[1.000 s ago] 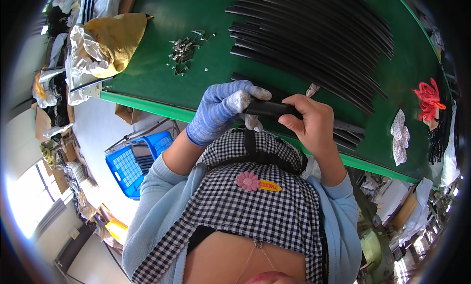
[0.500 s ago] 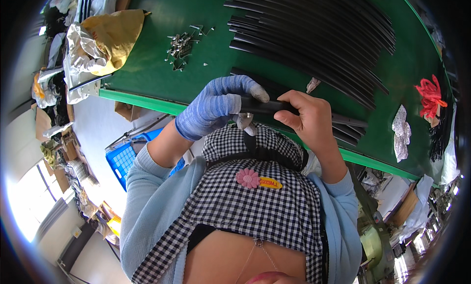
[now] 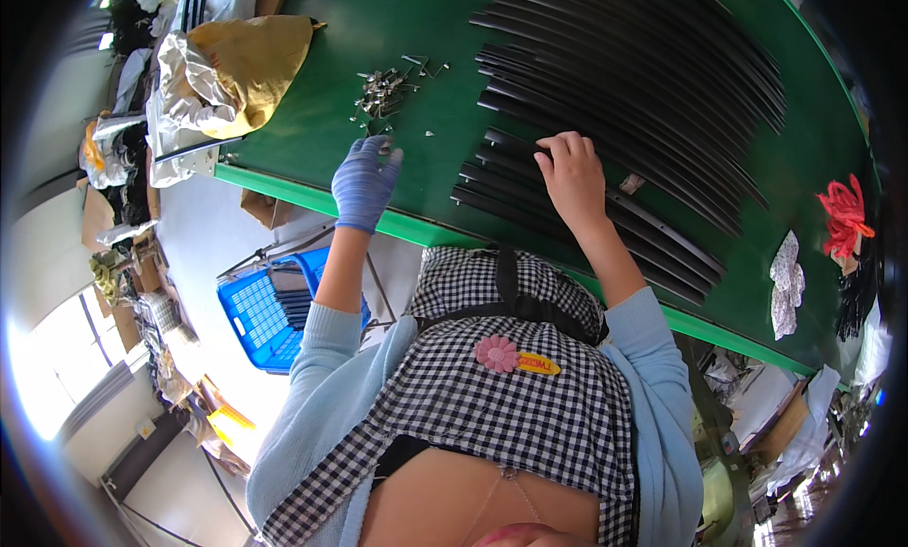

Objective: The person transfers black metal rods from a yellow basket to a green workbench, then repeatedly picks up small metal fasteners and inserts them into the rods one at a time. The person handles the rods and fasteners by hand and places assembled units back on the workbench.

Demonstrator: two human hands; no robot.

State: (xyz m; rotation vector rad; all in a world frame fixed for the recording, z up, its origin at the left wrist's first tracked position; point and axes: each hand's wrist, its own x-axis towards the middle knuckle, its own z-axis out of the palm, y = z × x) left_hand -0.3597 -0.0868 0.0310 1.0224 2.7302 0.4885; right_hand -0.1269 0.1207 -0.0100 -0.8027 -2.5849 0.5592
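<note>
Two tips for us: pinch one loose piece at the near edge of the metal clips (image 3: 383,91) with our gloved left hand (image 3: 364,183), and keep the nearer black tubes (image 3: 511,140) on the green surface (image 3: 307,121) lined up beneath our loosely bent, bare right hand (image 3: 572,173). Our left fingers look slightly parted, but we cannot tell whether either hand grips anything. Half a second ago, both held one tube together.

Left hand (image 3: 361,195) in blue knit glove (image 3: 367,173), grey fingertips (image 3: 395,156), right hand (image 3: 575,178) bare, pale blue cardigan (image 3: 312,396), black-and-white checked apron (image 3: 539,424), black waist tie (image 3: 507,277), pink flower badge (image 3: 497,354), yellow tag (image 3: 539,364) with red lettering, black top (image 3: 401,452), fine necklace (image 3: 509,473)
</note>
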